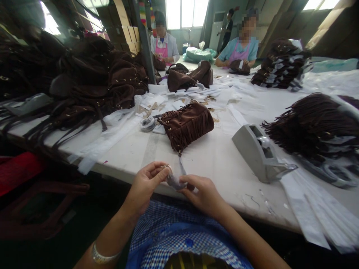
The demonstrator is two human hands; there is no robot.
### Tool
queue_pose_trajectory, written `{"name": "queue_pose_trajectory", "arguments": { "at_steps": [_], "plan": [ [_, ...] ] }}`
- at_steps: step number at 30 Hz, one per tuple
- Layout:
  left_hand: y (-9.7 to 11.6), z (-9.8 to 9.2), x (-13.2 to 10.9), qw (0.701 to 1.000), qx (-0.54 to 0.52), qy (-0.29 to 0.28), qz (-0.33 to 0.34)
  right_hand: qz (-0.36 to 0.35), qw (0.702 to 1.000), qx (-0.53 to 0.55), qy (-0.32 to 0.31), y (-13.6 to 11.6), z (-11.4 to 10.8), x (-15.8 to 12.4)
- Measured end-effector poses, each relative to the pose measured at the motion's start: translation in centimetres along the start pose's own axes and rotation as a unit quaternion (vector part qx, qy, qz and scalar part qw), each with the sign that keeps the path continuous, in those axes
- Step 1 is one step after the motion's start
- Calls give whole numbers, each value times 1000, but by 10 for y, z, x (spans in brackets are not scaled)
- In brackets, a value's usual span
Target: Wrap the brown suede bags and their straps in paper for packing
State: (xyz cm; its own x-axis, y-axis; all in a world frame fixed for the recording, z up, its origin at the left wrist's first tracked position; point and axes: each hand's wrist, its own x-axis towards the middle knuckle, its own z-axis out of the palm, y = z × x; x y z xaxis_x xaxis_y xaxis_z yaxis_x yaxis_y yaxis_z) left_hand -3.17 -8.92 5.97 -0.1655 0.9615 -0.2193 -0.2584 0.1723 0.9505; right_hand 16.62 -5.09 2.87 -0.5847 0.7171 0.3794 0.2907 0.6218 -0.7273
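Observation:
Just over the table's front edge, my left hand (151, 179) and my right hand (200, 190) are both closed on a bunched piece of translucent plastic wrapping (175, 182). Something small and shiny shows at my left fingertips, too small to name. From the wrapping a narrow strip runs up to the clip at the lower corner of a brown fringed handbag (190, 125). That bag lies on its side on the white table (213, 164), beyond my hands and touching neither. Fingers hide part of what is inside the wrapping.
A grey tape dispenser (256, 151) stands at right, beside a pile of fringed brown bags (316, 123). White strips (311, 213) hang over the front edge. Brown bags (92, 74) heap up at left. Two co-workers in pink aprons sit across the table.

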Motion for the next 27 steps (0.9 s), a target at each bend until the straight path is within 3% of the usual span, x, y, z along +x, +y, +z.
{"name": "queue_pose_trajectory", "arguments": {
  "at_steps": [4, 8, 12, 17, 23, 25, 27],
  "plan": [
    [0, -5, 3, 995, -38, -54, -78, -126, 985, -106, 54, 11, 1, -3],
    [-5, -9, 9, 979, -52, -122, -154, -205, 966, -157, 14, 18, -1, -8],
    [-11, -7, 21, 954, -52, -189, -227, -216, 960, -179, -18, 20, -5, -11],
    [-10, 0, 34, 934, -51, -217, -280, -201, 964, -175, -19, 18, -15, -7],
    [-6, 15, 40, 947, -14, -214, -237, -162, 984, -72, 19, 19, -22, -3],
    [-6, 18, 40, 958, 43, -214, -188, -124, 991, -35, 28, 19, -23, -2],
    [-6, 19, 40, 967, 125, -201, -95, -74, 997, -2, 38, 19, -24, -1]
  ]
}}
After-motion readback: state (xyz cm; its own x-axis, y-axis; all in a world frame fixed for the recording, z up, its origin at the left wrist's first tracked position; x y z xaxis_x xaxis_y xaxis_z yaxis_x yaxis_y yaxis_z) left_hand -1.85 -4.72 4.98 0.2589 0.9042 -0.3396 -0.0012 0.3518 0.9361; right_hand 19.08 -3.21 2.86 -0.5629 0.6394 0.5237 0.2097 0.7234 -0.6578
